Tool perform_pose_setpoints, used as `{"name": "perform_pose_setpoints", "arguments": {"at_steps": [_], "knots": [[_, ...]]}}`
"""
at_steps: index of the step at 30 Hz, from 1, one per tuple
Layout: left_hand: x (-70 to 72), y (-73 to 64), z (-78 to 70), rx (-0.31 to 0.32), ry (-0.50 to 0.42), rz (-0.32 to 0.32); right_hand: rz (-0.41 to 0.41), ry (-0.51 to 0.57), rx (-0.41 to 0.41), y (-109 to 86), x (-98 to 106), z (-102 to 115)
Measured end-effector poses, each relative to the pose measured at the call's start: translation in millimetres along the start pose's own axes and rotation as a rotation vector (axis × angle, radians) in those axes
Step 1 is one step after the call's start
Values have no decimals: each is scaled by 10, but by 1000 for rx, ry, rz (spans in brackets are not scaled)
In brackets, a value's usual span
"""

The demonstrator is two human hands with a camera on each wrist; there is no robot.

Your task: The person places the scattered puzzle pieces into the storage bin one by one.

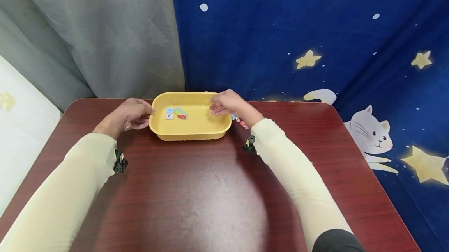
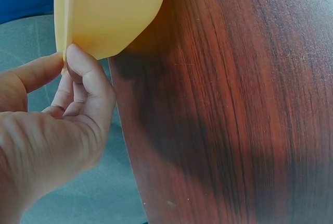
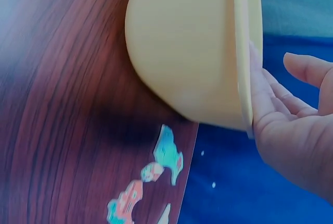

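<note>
A yellow plastic basin (image 1: 189, 128) stands toward the table's far edge. My left hand (image 1: 132, 114) pinches its left rim between thumb and finger; in the left wrist view the left hand (image 2: 67, 104) grips the rim (image 2: 68, 21) from outside. Over the right end, my right hand (image 1: 228, 103) reaches across the rim with fingers inside, holding nothing visible. The right wrist view has the right hand (image 3: 296, 109) with loosely straight fingers over the basin edge (image 3: 243, 52) and the thumb apart. Small flat colourful cut-outs (image 1: 180, 113) lie on the basin floor at its left side.
Several more flat cut-outs (image 3: 167, 151) lie on the dark red wooden table (image 1: 196, 189) just right of the basin, partly behind the right wrist. A grey curtain (image 1: 115, 29) and a blue starry curtain (image 1: 266, 41) hang behind the table's far edge.
</note>
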State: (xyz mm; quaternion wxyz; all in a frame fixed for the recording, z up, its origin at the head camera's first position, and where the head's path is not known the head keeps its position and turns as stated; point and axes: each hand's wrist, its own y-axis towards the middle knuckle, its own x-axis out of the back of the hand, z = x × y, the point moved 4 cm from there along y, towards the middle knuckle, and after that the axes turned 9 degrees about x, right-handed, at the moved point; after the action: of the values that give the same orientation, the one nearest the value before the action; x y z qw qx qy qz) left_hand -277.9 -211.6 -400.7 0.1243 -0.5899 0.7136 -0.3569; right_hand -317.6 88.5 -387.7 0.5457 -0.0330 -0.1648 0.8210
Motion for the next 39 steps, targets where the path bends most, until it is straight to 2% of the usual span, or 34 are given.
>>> {"name": "perform_pose_setpoints", "arguments": {"at_steps": [10, 17, 39], "knots": [[4, -6, 0, -2, 17, -14, -58, 103, 14, -23, 276, -76], [4, 8, -7, -5, 22, -13, -97, 132, 9, -29, 438, -96], [1, 4, -36, 8, 20, -30, -181, 60, -16, -192, 927, -295]]}}
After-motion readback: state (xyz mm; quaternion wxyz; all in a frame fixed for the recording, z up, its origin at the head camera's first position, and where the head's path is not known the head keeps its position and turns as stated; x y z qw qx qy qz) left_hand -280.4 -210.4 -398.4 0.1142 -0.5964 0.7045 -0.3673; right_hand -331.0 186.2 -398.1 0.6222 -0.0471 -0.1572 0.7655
